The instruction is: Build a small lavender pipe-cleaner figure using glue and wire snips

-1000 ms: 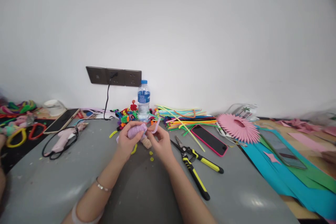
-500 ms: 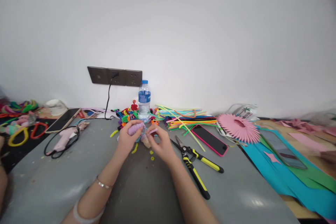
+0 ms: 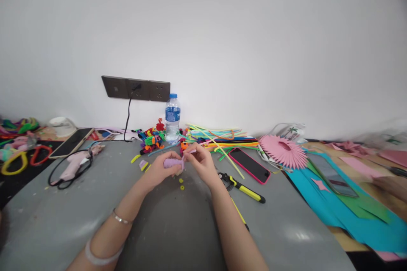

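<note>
My left hand [image 3: 155, 173] is closed around a lilac coil [image 3: 172, 163], which looks like tightly wound pipe cleaner and lies sideways in the fingers. At its right end, my right hand [image 3: 202, 164] pinches a thin lilac pipe cleaner end [image 3: 190, 152]. Both hands meet above the grey table, in front of a water bottle [image 3: 172, 118]. A small lilac and yellow piece [image 3: 143, 165] lies left of my left hand. Yellow-green scraps [image 3: 181, 184] lie just below the hands. Pliers-like cutters [image 3: 248, 191] with black and yellow handles are partly hidden behind my right forearm.
Bundled pipe cleaners [image 3: 222, 137] and a pink-cased phone [image 3: 249, 165] lie to the right. Beyond them are a pink paper fan ring [image 3: 282, 151] and blue paper sheets [image 3: 343, 207]. A pink glue gun [image 3: 73, 165] with its cord rests left. Another person's blurred hand [image 3: 392, 188] is far right.
The lilac coil has turned to lie more level, and my hands have shifted slightly right. My right forearm now covers more of the cutters. The view has moved a little.
</note>
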Demonstrator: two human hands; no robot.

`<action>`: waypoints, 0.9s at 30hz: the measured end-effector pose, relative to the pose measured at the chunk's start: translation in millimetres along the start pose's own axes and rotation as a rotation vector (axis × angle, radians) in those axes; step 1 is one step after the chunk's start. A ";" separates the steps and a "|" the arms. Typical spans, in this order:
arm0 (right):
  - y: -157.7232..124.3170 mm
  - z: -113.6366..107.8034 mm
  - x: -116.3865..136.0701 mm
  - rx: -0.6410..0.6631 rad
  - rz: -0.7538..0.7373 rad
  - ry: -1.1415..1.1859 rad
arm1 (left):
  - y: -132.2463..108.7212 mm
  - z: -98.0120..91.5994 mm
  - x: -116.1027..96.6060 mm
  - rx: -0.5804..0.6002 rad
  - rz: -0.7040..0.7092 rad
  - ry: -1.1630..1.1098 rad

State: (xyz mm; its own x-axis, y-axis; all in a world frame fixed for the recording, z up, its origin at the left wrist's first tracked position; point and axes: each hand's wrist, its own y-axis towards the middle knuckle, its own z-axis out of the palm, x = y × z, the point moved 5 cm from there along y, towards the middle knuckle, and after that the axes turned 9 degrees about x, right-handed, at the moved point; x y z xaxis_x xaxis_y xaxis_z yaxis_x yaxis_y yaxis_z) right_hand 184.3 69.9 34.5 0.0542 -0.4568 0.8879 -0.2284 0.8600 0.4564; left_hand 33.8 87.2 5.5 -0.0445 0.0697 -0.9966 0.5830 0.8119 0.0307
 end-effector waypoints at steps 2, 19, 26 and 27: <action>1.5 -1.7 -3.0 -0.033 -0.010 0.032 | -1.4 4.0 0.1 0.049 -0.012 -0.053; 2.0 7.8 -9.0 -0.056 0.033 -0.285 | 3.2 -2.3 4.9 -0.166 0.096 -0.597; -0.3 14.4 -14.3 -0.067 0.013 -0.352 | 2.5 -6.7 0.6 -0.347 0.125 -0.521; -0.5 14.8 -15.6 -0.071 0.013 -0.354 | 2.0 -7.5 0.5 -0.367 0.119 -0.503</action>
State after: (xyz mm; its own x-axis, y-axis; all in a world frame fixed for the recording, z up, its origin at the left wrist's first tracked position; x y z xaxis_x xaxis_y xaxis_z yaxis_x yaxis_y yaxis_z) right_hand 169.1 73.2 19.6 -0.2915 -0.4854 0.8243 -0.1581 0.8743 0.4590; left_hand 28.9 93.2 5.7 0.4424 -0.0364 -0.8961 0.2405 0.9674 0.0794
